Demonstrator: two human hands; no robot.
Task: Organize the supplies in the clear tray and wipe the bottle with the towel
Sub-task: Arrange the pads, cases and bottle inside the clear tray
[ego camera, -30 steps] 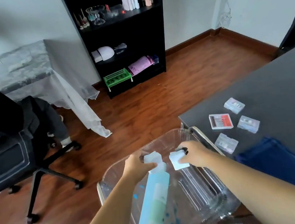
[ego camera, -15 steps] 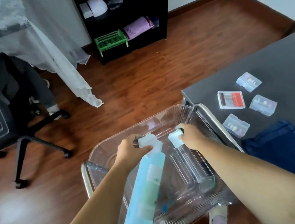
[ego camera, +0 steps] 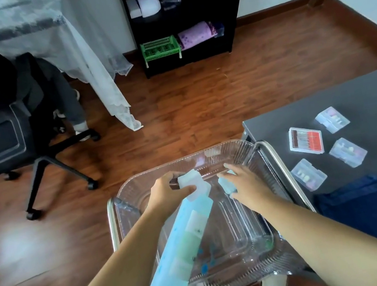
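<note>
Now the clear tray (ego camera: 224,153) holds a slanted blue bottle (ego camera: 183,249)

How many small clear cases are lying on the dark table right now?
4. Red-lined case by the tray; far case behind it; right case; near case beside the towel. More may lie off-frame.

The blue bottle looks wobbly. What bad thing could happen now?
1. The left hand grips the blue bottle only at its white cap, and the bottle's bottom pokes past the near rim of the clear tray. It might slide out, or the cap might pop loose and spill.
2. The right hand holds a small pale block, so it can't quickly steady the bottle.
</note>
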